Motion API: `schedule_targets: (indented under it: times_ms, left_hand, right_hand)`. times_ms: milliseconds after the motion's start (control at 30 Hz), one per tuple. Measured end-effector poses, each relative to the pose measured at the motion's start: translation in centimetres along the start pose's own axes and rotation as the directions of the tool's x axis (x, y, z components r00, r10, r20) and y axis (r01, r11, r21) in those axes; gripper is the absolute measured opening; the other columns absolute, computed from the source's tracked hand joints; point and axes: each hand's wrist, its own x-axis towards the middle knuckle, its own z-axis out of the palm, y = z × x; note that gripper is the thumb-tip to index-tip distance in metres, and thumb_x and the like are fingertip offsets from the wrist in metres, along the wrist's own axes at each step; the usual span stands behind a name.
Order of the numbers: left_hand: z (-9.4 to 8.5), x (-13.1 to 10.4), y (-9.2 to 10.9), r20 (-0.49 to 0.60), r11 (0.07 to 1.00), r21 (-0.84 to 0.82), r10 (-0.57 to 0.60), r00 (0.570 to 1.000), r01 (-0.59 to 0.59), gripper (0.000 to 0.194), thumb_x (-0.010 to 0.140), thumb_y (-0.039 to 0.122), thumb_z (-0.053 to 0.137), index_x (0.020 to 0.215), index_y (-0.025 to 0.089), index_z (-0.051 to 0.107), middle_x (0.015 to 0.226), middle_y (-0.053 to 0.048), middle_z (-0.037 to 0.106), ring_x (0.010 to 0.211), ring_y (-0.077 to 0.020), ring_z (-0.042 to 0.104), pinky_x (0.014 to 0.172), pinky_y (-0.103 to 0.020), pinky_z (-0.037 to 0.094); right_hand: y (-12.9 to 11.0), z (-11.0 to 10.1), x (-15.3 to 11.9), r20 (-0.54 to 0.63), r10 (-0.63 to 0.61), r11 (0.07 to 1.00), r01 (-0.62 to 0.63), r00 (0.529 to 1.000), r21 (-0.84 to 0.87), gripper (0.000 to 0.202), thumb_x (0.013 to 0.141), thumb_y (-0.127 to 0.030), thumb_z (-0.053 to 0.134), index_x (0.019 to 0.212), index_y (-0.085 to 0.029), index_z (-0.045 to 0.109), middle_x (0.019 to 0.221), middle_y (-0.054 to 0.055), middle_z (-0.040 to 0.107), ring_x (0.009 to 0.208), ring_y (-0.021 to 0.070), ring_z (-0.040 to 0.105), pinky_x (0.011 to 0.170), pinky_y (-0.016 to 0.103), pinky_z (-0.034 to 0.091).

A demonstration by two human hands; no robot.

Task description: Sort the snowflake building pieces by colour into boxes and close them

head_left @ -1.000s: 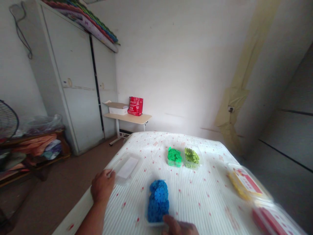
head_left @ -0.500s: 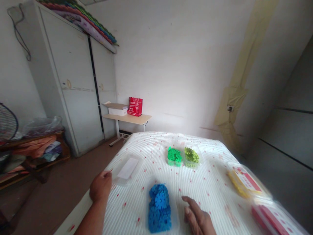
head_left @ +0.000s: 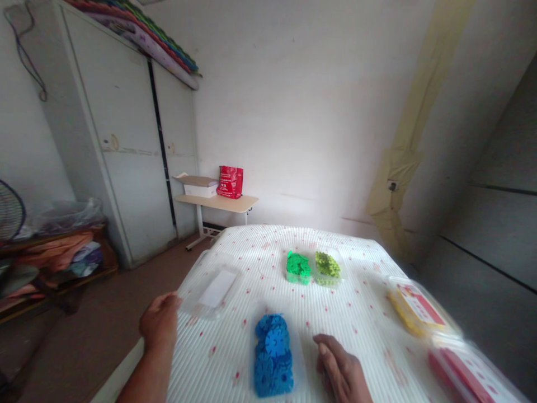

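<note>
My left hand is at the table's left edge, its fingers closed at the near-left rim of a clear plastic lid. The lid appears to overlap more clear plastic bearing a white label. In front of me stands a clear tub of blue notched disc pieces. To the right of that tub, my right hand hovers low or rests on the cloth; I cannot tell which. Its fingers are curled together and nothing shows in them.
Tubs of green pieces and yellow-green pieces stand side by side farther back. At the right lie lidded boxes of yellow pieces and pink pieces. A small side table holds a red bag.
My left hand has moved left, and a clear lid edge now shows beyond it at the table's left side. My right hand's index finger has drawn in toward the thumb.
</note>
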Motion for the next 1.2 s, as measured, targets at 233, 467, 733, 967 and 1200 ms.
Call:
schedule_targets:
  times_ms: [233, 467, 733, 967, 1200]
  left_hand:
    - [0.1, -3.3, 3.2, 0.148, 0.812, -0.563, -0.082, 0.986, 0.152, 0.037, 0.052, 0.037, 0.067, 0.083, 0.018, 0.059, 0.056, 0.006, 0.056, 0.038, -0.003, 0.036, 0.038, -0.016, 0.026]
    - [1.1, -7.1, 5.7, 0.53, 0.707, -0.642, 0.13, 0.838, 0.297, 0.05, 0.055, 0.028, 0.074, 0.101, 0.017, 0.061, 0.071, -0.001, 0.065, 0.051, -0.0054, 0.047, 0.047, -0.017, 0.036]
    - [1.5, -9.8, 6.1, 0.595, 0.818, -0.548, 0.235, 0.769, 0.174, 0.029, 0.063, 0.03, 0.069, 0.088, 0.015, 0.063, 0.075, -0.002, 0.066, 0.06, -0.0113, 0.057, 0.06, -0.024, 0.046]
    - [2.0, -11.3, 6.4, 0.61, 0.868, -0.488, 0.415, 0.675, -0.092, 0.012, 0.07, 0.028, 0.061, 0.069, 0.016, 0.063, 0.083, -0.007, 0.069, 0.082, -0.0185, 0.063, 0.076, -0.028, 0.048]
    - [3.2, -11.6, 5.3, 0.534, 0.743, -0.478, 0.669, 0.516, -0.468, 0.015, 0.076, 0.017, 0.051, 0.07, 0.019, 0.064, 0.101, -0.008, 0.066, 0.09, -0.0174, 0.063, 0.082, -0.03, 0.049]
  right_hand:
    - [-0.5, -1.0, 2.0, -0.056, 0.015, 0.992, -0.008, 0.998, 0.128, 0.049, 0.082, -0.057, 0.037, 0.098, -0.015, 0.057, 0.062, 0.001, 0.056, 0.048, 0.0124, 0.05, 0.048, 0.023, 0.042]
    - [-4.5, -1.1, 4.1, -0.072, -0.006, 0.935, 0.031, 0.997, 0.354, 0.051, 0.082, -0.054, 0.039, 0.107, -0.012, 0.054, 0.061, 0.001, 0.058, 0.045, 0.0106, 0.045, 0.046, 0.024, 0.039]
    - [-8.0, -1.2, 4.9, 0.084, -0.138, 0.829, 0.069, 0.987, 0.555, 0.055, 0.079, -0.044, 0.053, 0.126, -0.019, 0.039, 0.067, 0.0, 0.062, 0.046, 0.0095, 0.045, 0.05, 0.024, 0.037]
    - [-8.2, -1.3, 3.4, 0.145, -0.069, 0.798, -0.033, 0.987, 0.602, 0.044, 0.085, -0.051, 0.038, 0.104, -0.016, 0.056, 0.077, 0.005, 0.062, 0.051, 0.0114, 0.051, 0.053, 0.026, 0.039]
    - [-5.6, -0.8, 3.5, 0.196, 0.044, 0.898, -0.125, 0.98, 0.422, 0.036, 0.071, -0.045, 0.057, 0.092, -0.015, 0.054, 0.065, -0.001, 0.054, 0.043, 0.0069, 0.04, 0.042, 0.021, 0.031]
